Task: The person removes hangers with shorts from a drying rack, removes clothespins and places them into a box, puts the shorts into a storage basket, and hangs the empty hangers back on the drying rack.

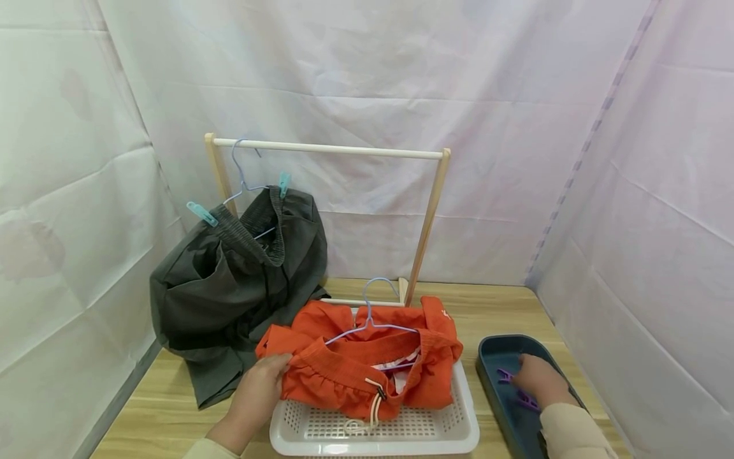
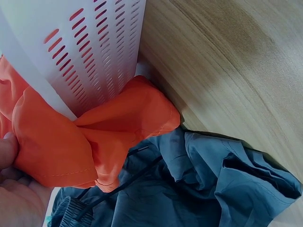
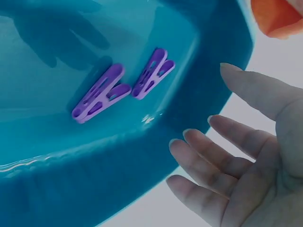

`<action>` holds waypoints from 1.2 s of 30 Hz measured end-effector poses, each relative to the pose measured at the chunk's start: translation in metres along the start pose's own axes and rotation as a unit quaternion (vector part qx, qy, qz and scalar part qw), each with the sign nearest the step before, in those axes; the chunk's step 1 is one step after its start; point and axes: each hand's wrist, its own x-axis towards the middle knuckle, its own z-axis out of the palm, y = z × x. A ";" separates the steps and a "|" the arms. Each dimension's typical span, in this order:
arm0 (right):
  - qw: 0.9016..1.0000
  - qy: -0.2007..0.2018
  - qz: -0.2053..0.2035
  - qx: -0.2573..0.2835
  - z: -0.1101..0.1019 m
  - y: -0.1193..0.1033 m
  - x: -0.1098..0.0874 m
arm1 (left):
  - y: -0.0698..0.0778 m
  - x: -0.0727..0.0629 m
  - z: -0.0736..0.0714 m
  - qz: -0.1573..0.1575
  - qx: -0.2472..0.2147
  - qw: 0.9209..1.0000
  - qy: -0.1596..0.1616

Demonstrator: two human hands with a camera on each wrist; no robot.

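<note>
Fabric of the orange garment [image 1: 338,386] is pinched at its edge by the left hand [image 1: 258,389]. The right hand [image 3: 251,165], fingers spread, is positioned at the blue tray [image 1: 504,417], apart from two purple clips [image 3: 98,98]. The garment is laid across the white basket [image 1: 373,448]; its small white mark [image 1: 446,314] cannot be read. The tray is partly hidden by the right sleeve [image 1: 573,433].

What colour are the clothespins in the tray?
Purple; the clothespins show best in the right wrist view.
</note>
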 end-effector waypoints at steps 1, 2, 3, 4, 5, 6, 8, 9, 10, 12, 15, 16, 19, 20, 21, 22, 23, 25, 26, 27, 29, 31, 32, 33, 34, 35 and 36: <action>1.000 0.005 -0.001 0.001 0.000 -0.002 -0.001 | 0.000 0.000 0.000 0.001 0.000 1.000 0.000; 1.000 0.013 -0.001 0.001 0.000 -0.004 -0.002 | 0.000 0.000 0.000 0.002 0.001 1.000 0.000; 1.000 0.021 0.000 0.003 0.000 -0.007 -0.004 | -0.001 0.000 0.000 0.002 0.000 1.000 -0.001; 1.000 0.029 0.000 0.004 -0.001 -0.009 -0.006 | -0.001 0.001 0.000 0.001 -0.001 1.000 -0.002; 0.999 0.038 -0.003 0.006 -0.001 -0.012 -0.007 | -0.001 0.001 0.000 -0.001 -0.002 1.000 -0.003; 0.999 0.047 -0.004 0.009 -0.002 -0.015 -0.009 | -0.001 0.001 0.000 -0.003 -0.002 1.000 -0.005; 0.998 0.067 -0.009 0.015 -0.003 -0.021 -0.013 | -0.001 0.000 -0.001 -0.006 -0.003 1.000 -0.007; 0.997 0.078 -0.015 0.018 -0.003 -0.024 -0.015 | -0.001 0.000 -0.001 -0.008 -0.003 1.000 -0.008; 0.995 0.090 -0.022 0.020 -0.003 -0.026 -0.017 | -0.001 0.000 -0.002 -0.008 -0.002 1.000 -0.008; 0.993 0.114 -0.034 0.022 -0.003 -0.031 -0.020 | -0.001 0.000 -0.002 -0.007 -0.001 1.000 -0.007; 0.988 0.145 -0.048 0.020 -0.002 -0.039 -0.026 | -0.001 0.000 -0.002 -0.005 0.001 1.000 -0.003; 0.987 0.152 -0.050 0.019 -0.002 -0.042 -0.027 | -0.001 0.000 -0.002 -0.004 0.001 1.000 -0.002; 0.985 0.163 -0.054 0.019 -0.003 -0.049 -0.032 | -0.001 -0.001 -0.001 -0.003 0.003 1.000 -0.001; 0.985 0.165 -0.055 0.021 -0.003 -0.051 -0.033 | -0.001 -0.001 -0.001 -0.002 0.003 1.000 -0.001; 0.984 0.167 -0.058 0.021 -0.004 -0.053 -0.035 | -0.001 -0.001 -0.001 -0.002 0.003 1.000 -0.001; 0.984 0.168 -0.061 0.022 -0.005 -0.056 -0.036 | -0.001 -0.001 -0.001 -0.002 0.003 1.000 0.000; 0.983 0.171 -0.065 0.024 -0.005 -0.058 -0.037 | -0.001 -0.001 0.000 -0.001 0.002 1.000 0.000; 0.980 0.181 -0.075 0.026 -0.006 -0.063 -0.040 | -0.001 0.000 0.000 -0.002 0.001 1.000 0.000; 0.978 0.188 -0.082 0.028 -0.006 -0.065 -0.041 | -0.001 0.000 0.000 -0.003 0.001 1.000 -0.001; 0.976 0.195 -0.089 0.028 -0.007 -0.067 -0.042 | -0.001 0.000 0.000 -0.003 0.000 1.000 -0.002; 0.971 0.211 -0.104 0.029 -0.008 -0.073 -0.045 | 0.000 -0.001 -0.001 -0.004 0.000 1.000 -0.004; 0.967 0.223 -0.117 0.032 -0.010 -0.079 -0.048 | 0.000 -0.001 -0.001 -0.005 0.000 1.000 -0.004; 0.965 0.227 -0.123 0.034 -0.011 -0.083 -0.049 | 0.000 -0.001 -0.001 -0.005 0.001 1.000 -0.004; 0.964 0.232 -0.127 0.036 -0.011 -0.087 -0.051 | 0.000 -0.001 -0.002 -0.005 0.001 1.000 -0.003; 0.962 0.236 -0.131 0.037 -0.012 -0.091 -0.053 | 0.001 -0.001 -0.002 -0.005 0.002 1.000 -0.003; 0.960 0.241 -0.134 0.039 -0.013 -0.095 -0.054 | 0.001 -0.001 -0.002 -0.007 0.002 1.000 -0.003; 0.958 0.247 -0.139 0.041 -0.013 -0.099 -0.055 | 0.001 -0.001 -0.003 -0.008 0.003 1.000 -0.003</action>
